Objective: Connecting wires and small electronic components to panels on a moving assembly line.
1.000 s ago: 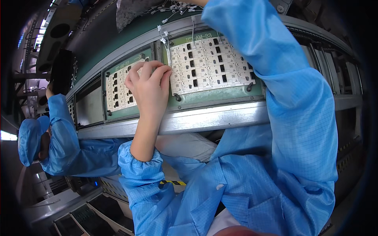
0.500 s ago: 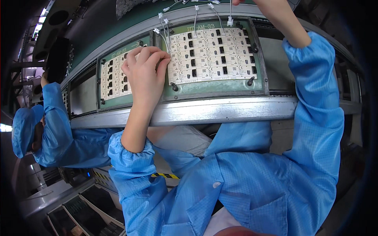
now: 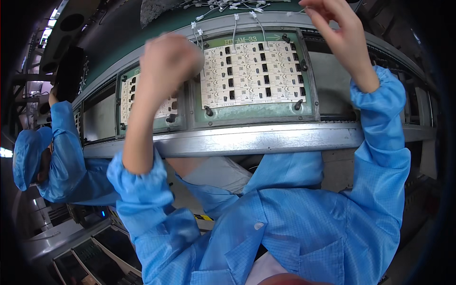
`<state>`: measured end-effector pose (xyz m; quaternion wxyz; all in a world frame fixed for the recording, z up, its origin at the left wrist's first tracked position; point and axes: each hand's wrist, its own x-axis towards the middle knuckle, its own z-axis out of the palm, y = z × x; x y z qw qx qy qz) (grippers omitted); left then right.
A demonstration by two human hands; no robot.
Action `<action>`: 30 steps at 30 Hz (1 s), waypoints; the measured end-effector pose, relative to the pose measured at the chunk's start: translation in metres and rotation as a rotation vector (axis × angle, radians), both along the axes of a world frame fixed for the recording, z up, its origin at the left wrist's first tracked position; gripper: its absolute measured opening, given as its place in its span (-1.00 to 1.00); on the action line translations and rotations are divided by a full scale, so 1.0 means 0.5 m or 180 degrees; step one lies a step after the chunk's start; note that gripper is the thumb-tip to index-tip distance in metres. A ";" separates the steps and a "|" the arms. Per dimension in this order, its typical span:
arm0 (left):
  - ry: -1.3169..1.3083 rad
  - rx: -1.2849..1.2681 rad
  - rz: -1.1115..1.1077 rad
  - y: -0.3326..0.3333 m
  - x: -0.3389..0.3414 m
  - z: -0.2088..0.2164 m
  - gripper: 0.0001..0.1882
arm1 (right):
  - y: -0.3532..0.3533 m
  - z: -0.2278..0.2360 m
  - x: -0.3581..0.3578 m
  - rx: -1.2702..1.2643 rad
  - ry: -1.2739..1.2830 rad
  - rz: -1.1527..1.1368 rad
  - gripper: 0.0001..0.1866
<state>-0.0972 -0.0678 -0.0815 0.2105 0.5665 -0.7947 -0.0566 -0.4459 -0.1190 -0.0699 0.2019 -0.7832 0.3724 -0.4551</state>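
Observation:
My left hand (image 3: 171,66) is smeared by motion above the gap between two green fixtures, so its fingers cannot be made out. My right hand (image 3: 339,31) is raised beyond the upper right corner of the nearer-centre fixture. Its thumb and finger pinch a thin white cable (image 3: 301,10), whose end is blurred. That green fixture (image 3: 256,113) bears a panel of white circuit boards (image 3: 251,71) with rows of black components. Several short white cables with plugs (image 3: 234,31) stand at the panel's top and left edges.
The left fixture (image 3: 147,127) carries similar boards, partly behind my left arm. Loose white cables (image 3: 228,6) lie along the far ledge. A metal rail (image 3: 256,138) runs in front of me. Another person in blue (image 3: 66,156) works at the left.
My left hand has lifted off the panel's left edge and moved up and left. My right hand has shifted right and down, taking its cable away from the panel's upper edge.

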 end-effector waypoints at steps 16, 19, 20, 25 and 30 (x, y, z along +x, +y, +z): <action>-0.1129 -0.0378 0.0445 -0.261 -0.123 -0.033 -0.84 | 0.028 -0.087 0.031 -0.0328 0.1450 0.0930 -0.88; -0.0778 -0.0555 0.0503 -0.270 -0.112 -0.052 -0.83 | 0.015 -0.079 0.030 -0.0156 0.1179 0.0593 -0.86; -0.0749 -0.0537 0.0512 -0.274 -0.109 -0.057 -0.83 | 0.018 -0.071 0.027 -0.0484 0.1045 0.0200 -0.84; 0.1263 -0.0386 0.0694 -0.280 -0.096 -0.018 -0.85 | 0.028 -0.046 0.051 -0.0159 0.0174 -0.0058 -0.84; 0.3382 -0.0442 0.0393 -0.292 -0.077 -0.015 -0.82 | 0.023 -0.122 0.067 0.0149 0.1110 0.0048 -0.86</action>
